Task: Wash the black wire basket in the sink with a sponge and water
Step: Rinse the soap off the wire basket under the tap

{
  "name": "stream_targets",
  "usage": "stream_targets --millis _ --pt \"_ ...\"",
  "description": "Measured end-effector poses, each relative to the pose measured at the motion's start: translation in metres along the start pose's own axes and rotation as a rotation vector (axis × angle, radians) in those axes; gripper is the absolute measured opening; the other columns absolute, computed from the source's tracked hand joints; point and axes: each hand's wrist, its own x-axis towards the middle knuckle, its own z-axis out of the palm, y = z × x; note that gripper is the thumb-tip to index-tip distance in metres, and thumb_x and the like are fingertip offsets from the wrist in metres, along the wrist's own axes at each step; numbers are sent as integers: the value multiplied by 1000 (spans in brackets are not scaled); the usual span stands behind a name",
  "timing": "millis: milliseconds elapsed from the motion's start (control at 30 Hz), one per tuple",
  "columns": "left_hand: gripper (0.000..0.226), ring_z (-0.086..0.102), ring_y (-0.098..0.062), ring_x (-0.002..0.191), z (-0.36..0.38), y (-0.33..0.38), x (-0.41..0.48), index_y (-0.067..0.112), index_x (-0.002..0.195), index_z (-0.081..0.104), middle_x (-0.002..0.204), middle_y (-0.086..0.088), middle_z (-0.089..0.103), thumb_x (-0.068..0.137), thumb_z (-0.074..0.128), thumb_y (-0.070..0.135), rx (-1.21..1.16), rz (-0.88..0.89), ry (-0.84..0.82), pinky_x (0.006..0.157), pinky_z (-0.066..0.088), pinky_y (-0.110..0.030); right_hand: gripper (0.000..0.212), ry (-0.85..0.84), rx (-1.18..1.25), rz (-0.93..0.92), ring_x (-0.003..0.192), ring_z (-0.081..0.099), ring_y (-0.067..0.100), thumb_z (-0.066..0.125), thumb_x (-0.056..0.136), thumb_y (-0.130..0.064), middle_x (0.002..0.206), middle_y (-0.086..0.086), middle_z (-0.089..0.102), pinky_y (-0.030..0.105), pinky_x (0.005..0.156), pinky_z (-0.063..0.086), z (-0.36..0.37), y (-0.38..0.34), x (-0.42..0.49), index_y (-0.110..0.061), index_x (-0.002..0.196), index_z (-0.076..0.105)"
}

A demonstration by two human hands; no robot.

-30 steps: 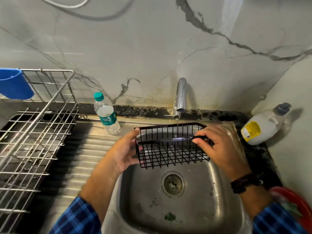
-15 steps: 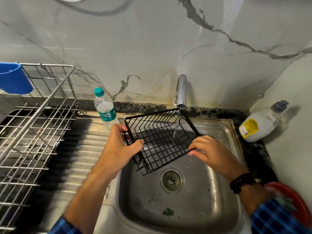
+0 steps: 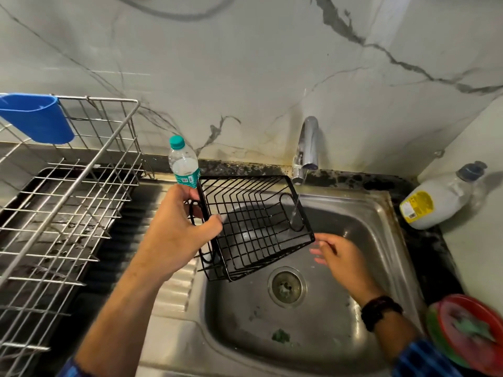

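a grey-white marble wall [image 3: 245, 63] streaked with dark veins rises behind a stained black worktop [image 3: 353, 178]; a steel wire rack [image 3: 81, 176] with a blue holder [image 3: 38, 118] stands at left, a white side wall [image 3: 484, 142] at right.

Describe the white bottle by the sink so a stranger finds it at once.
Start at the steel sink under the tap. On the dark counter beyond its right rim sits a white bottle. Its yellow label and dark cap set it apart from the clear, teal-capped water bottle left of the sink.
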Motion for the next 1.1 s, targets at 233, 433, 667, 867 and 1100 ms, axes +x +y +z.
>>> stream_targets --millis 233,433,667,867,1100 --pt "37 57 -8 84 -2 3 0 25 96 51 86 17 65 79 80 10 18 102 -75 75 49 -26 25 53 154 176 90 73 16 54 102 -34 99 2 75 39 76 63 18 -41 23 -16 103 72" --pt "36 58 -23 92 -1 6 0 27 97 52 96 0 61 70 76 34 45 212 -77 71 47 -35 13 27 -40 79 87 73 14 53 102 -17 100 -1 75 40 80 62 19 -48 33 -19 104 67" --pt "32 56 -9 93 7 33 19 18 96 53 101 4 60 79 79 13 268 351 -192 75 40 -8 34 -3 220 186 96 68 10 49 100 2 108 1 71 22 67 55 33 -37 26 -22 123 58" --pt "27 55 -7 95 8 47 33 19 96 54 102 6 60 82 77 20 360 399 -251 82 42 -10 38 41 432 313 96 71 22 37 108 -40 103 5 74 44 84 56 38 -37 28 -16 112 66" --pt "24 57 -11 96 10 37 26 18 93 52 101 2 61 86 75 19 306 430 -205 78 41 -9 41 -83 212 258 106 67 24 51 95 9 116 9 68 28 77 54 40 -33 32 -24 118 53"
